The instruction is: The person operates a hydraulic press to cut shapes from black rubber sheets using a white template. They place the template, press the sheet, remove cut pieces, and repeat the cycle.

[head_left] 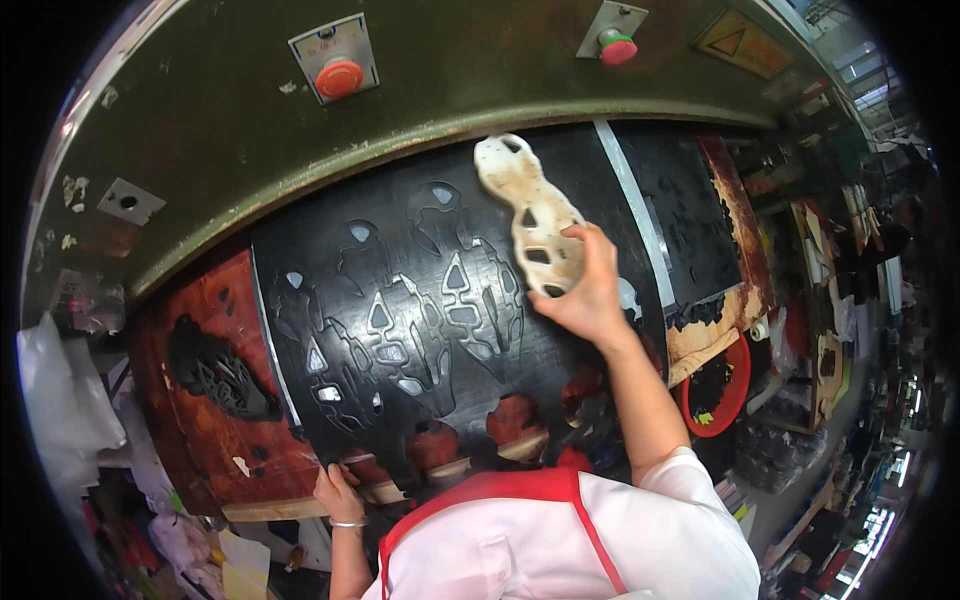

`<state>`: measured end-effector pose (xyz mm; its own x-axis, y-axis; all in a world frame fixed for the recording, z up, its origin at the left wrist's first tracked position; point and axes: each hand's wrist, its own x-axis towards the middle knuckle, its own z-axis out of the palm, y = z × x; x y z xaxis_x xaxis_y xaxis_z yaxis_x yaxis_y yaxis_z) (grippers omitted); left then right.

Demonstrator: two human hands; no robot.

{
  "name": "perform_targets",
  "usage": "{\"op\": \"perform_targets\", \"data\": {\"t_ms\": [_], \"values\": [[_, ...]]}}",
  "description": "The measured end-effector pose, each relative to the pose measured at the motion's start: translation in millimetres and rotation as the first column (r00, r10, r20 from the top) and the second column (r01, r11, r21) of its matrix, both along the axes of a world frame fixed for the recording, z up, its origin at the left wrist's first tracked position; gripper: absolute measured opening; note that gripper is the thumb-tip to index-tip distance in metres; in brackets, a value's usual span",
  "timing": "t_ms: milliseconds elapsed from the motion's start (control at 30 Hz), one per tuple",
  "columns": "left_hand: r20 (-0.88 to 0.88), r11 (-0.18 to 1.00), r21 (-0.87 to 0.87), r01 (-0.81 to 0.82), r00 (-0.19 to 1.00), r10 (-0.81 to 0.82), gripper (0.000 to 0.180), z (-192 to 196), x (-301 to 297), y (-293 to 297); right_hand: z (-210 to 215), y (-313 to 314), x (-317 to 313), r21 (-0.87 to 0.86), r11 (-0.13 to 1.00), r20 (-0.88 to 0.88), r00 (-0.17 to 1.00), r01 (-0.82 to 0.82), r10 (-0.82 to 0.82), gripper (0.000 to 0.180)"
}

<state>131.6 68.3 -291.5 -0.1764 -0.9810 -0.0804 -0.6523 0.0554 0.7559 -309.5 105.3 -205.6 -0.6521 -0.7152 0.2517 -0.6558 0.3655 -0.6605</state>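
Right hand (590, 295) reaching up and out over the black sheet (430, 330), fingers curled closed round the near end of a cream sole-shaped cutter (530, 215), thumb under, fingertips over its edge. Cutter lying long-ways on the upper part of the sheet, far end close to the green press head (250, 140), openings showing through its body. Looks stiff and fairly heavy for its size, likely with a sharp lower edge, so best held by the top and the outer sides, never underneath. Left hand (338, 492) down at the near edge, fingers closed in a pinch on the sheet's rim beside the wooden board (390, 492). Sheet full of sole-shaped holes, thin, floppy and light by the look of it, prone to sagging or tearing at the narrow bridges between holes; safer gripped along the uncut margin. Red bin (722, 388) with black scraps off to the right.
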Motion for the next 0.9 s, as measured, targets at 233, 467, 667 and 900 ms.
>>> {"op": "perform_targets", "data": {"t_ms": [233,467,667,900], "values": [[0.045,1.000,-0.029,0.010,0.999,-0.008,0.034,13.5,-19.6,-14.1,-35.4,-30.2,-26.2,-0.031,0.996,-0.230,0.970,-0.089,0.080,0.096],[0.037,0.995,-0.098,0.006,0.999,-0.002,0.033,5.1,-54.7,-100.0,31.0,-116.5,-120.3,-0.440,0.888,-0.171,0.958,0.135,-0.230,0.087],[0.085,0.997,-0.051,-0.059,0.994,0.063,0.034,16.6,-93.3,-171.3,40.8,-164.7,-144.2,-0.470,0.855,-0.303,0.870,0.218,-0.388,0.096],[0.119,0.992,-0.115,-0.048,0.991,0.062,0.037,20.0,-102.5,-209.5,8.8,-134.9,-150.6,-0.345,0.908,-0.320,0.880,0.237,-0.351,0.096]]}}
